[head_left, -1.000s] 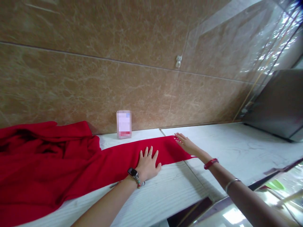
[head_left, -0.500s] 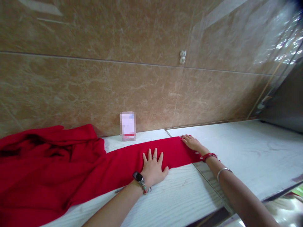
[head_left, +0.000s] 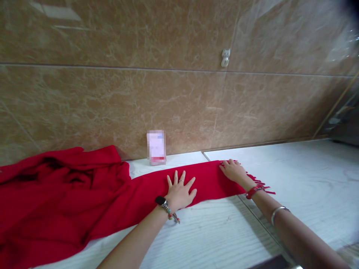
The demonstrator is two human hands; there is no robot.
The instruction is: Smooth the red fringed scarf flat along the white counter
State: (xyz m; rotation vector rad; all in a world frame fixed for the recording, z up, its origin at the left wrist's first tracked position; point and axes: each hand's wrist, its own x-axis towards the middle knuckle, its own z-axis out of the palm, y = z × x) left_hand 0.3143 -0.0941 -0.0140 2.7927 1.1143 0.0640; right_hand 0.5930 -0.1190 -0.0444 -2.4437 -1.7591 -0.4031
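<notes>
**Red cloth runs crosswise under both hands, right hand nearer its fringe**

From my end I see the red cloth [head_left: 117, 198] lying directly beneath both hands, its long axis running left to right. A flat strip passes under the left hand [head_left: 179, 193], which is wide, palm down, fingers splayed. The right hand [head_left: 235, 172] is narrower, its fingers close together over the strip's far edge; I cannot tell whether they pinch it. The fringe [head_left: 256, 180] pokes out just right of that hand, partly under the wrist. Left of the left hand, the strip widens into a bunched heap.

The white table [head_left: 204, 231] carries it all. Ahead and slightly left of the left hand stands a pale pink, blurred card-like thing [head_left: 156, 147], near the brown wall [head_left: 140, 101]. I make out no container.
</notes>
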